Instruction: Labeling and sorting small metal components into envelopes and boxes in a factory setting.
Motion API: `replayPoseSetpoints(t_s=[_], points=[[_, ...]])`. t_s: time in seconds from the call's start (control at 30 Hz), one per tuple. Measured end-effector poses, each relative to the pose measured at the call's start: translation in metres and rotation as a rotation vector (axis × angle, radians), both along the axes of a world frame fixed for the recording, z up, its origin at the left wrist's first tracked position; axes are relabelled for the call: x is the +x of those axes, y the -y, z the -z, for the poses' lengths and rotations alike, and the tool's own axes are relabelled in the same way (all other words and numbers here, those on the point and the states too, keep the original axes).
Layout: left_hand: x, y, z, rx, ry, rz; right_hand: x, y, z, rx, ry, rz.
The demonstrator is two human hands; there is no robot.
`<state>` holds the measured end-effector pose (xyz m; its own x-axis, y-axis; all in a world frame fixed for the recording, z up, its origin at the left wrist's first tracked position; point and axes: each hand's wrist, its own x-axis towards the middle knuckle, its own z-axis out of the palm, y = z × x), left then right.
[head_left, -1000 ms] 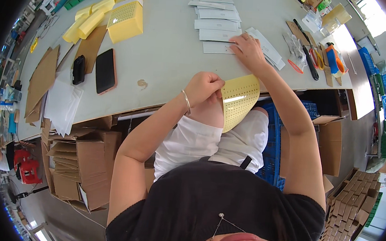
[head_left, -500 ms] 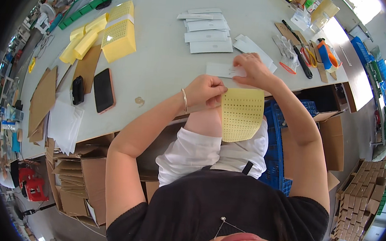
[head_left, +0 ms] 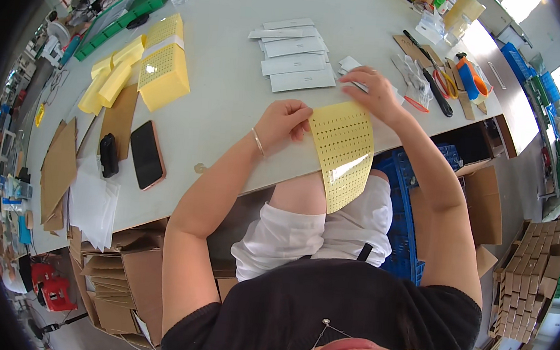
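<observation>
A yellow sheet dotted with rows of small dark marks [head_left: 342, 152] hangs over the near edge of the white table [head_left: 220, 98] and down over my lap. My left hand [head_left: 284, 124] pinches its upper left corner. My right hand [head_left: 373, 93] rests with fingers spread on the sheet's top right edge, partly over a white slip [head_left: 351, 65] lying behind it. Just beyond my hands sits a fanned row of white envelopes [head_left: 293, 54].
A stack of yellow sheets [head_left: 162, 67] and loose yellow strips [head_left: 109, 82] lie at far left. A dark phone [head_left: 147, 154], a black case [head_left: 108, 155], brown card pieces [head_left: 118, 119] sit left. Scissors and tools [head_left: 435, 82] lie right. Cardboard boxes [head_left: 120, 281] stand below; blue crate [head_left: 405, 211] under table.
The yellow sheet has been drawn up from my lap onto the table edge. My right hand came back from the white envelopes and settled on the sheet's top edge.
</observation>
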<state>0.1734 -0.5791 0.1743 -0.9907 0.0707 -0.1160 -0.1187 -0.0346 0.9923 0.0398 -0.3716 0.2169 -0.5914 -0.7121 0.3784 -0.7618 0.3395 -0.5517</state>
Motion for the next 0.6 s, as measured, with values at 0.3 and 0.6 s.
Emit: replayPoseSetpoints(t_s=[0.3,0.6], points=[[0.004,0.010,-0.003,0.129,0.043,0.070,0.042,0.040,-0.004,0.075,-0.401,-0.292],[0.003,0.011,-0.003,0.235,0.082,0.024,0.042,0.042,-0.001,0.031,-0.506,-0.330]])
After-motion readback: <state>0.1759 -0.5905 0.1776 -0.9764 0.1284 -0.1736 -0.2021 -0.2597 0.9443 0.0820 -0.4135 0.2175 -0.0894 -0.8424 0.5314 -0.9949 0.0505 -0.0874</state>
